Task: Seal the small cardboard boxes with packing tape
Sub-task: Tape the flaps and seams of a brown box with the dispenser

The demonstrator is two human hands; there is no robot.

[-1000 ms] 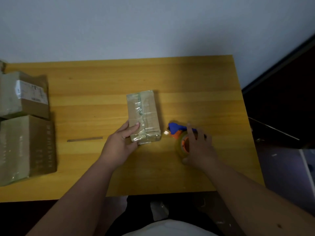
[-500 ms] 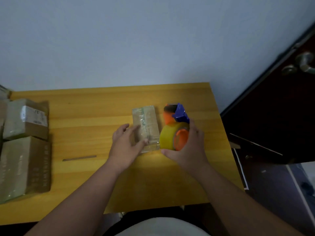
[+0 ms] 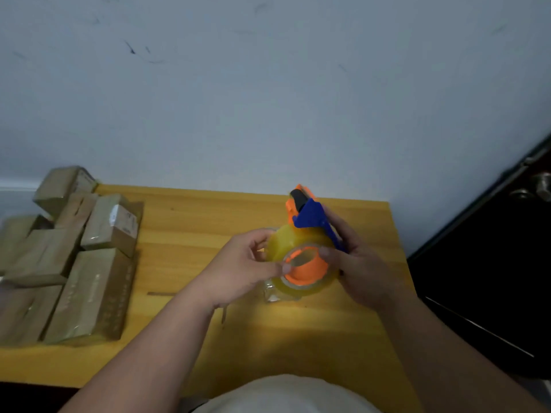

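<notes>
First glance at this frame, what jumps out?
The tape dispenser, bright orange and blue with a yellowish roll, is held up over the wooden table at centre, with the right hand gripping it and the left hand pinching at the roll. Next comes the pile of taped cardboard boxes along the table's left edge.

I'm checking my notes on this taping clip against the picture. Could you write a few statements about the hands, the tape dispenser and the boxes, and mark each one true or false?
1. The right hand holds the tape dispenser above the table. True.
2. The left hand lies flat on the table. False: it is raised, with fingers on the tape roll.
3. A pile of boxes sits at the table's left end. True.
4. The dispenser's frame is green. False: it is blue and orange.
5. The small box lies on the table under the dispenser, mostly hidden. True.
</notes>
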